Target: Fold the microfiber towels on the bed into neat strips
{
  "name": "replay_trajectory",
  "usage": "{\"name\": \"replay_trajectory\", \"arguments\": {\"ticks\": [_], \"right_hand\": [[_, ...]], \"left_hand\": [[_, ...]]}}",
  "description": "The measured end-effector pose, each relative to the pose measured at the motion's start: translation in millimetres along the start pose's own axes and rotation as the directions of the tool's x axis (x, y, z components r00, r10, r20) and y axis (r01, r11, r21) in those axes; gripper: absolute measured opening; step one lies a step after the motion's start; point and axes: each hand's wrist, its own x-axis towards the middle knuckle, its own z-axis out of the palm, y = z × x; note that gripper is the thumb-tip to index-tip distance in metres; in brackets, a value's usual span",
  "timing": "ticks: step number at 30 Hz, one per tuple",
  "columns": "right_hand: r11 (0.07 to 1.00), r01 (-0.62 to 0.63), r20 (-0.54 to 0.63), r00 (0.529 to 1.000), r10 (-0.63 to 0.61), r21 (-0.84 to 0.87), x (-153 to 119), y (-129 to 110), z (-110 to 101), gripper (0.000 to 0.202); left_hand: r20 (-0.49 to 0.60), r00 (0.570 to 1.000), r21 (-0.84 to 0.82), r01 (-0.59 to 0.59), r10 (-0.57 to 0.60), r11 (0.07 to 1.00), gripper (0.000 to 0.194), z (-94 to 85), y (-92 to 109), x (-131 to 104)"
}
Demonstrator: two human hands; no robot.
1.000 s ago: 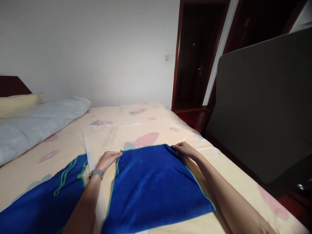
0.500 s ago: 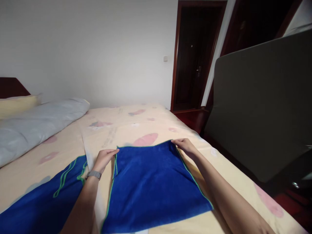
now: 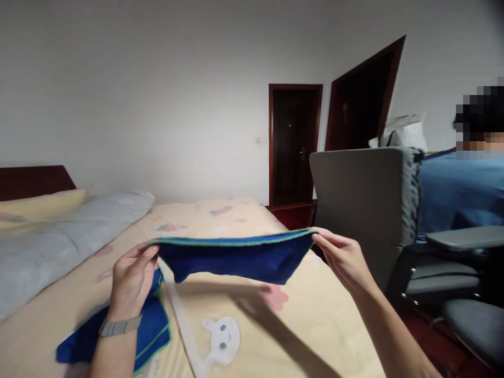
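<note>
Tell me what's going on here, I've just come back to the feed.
A person holds a blue cloth with green edging up over the bed, the left hand and right hand pinching its two upper corners so it hangs between them. A second blue cloth lies on the bed beside the left forearm. Someone else in a blue top is off to the right.

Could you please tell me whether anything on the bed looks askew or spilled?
The blue cloth lying on the bed looks slightly askew, its edges slanting unevenly beside the white strip. No spill or damage shows.
</note>
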Motion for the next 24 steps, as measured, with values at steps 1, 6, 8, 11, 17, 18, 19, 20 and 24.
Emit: {"name": "replay_trajectory", "arguments": {"ticks": [1,6,8,11,17,18,19,20,24], "right_hand": [[1.0,0.028,-0.03,0.999,-0.028,-0.01,-10.0,-8.5,-1.7,0.034],[0.998,0.043,-0.088,0.995,-0.048,-0.053,-51.7,-43.1,-11.6,0.032],[0.999,0.003,-0.085,0.996,-0.006,-0.04,-63.3,-54.2,-14.7,0.033],[0.998,-0.06,-0.077,0.995,0.059,-0.02,-77.0,-68.2,-16.2,0.036],[0.997,-0.066,-0.079,0.995,0.064,-0.027,-103.8,-90.1,-17.1,0.039],[0.997,-0.072,-0.086,0.994,0.07,-0.015,-108.4,-93.7,-17.6,0.04],[0.997,-0.081,-0.098,0.992,0.082,0.005,-112.9,-97.4,-18.2,0.041],[0.995,-0.094,-0.112,0.989,0.096,0.03,-117.1,-100.9,-18.8,0.043],[0.984,-0.14,-0.136,0.979,0.155,0.111,-130.6,-112.0,-22.8,0.041]], "left_hand": [[0.009,1.0,-0.004,-0.011,0.011,1.0,0.022,-3.1,10.6,-7.1],[0.076,0.995,0.004,0.061,-0.061,0.998,0.028,-21.9,50.4,-41.8],[0.073,0.992,0.024,0.097,-0.099,0.995,0.029,-25.4,62.4,-53.5],[0.043,0.991,0.046,0.123,-0.125,0.991,0.023,-24.4,78.4,-68.3],[-0.037,0.99,0.078,0.138,-0.135,0.987,0.012,-20.9,102.7,-91.2],[-0.044,0.989,0.084,0.142,-0.139,0.986,0.012,-21.9,105.4,-94.0],[-0.052,0.988,0.079,0.147,-0.144,0.986,0.013,-23.2,107.7,-96.5],[-0.058,0.986,0.065,0.16,-0.156,0.985,0.013,-24.6,109.7,-99.0],[-0.013,0.981,0.026,0.193,-0.193,0.981,0.017,-29.0,117.3,-110.9]]}}
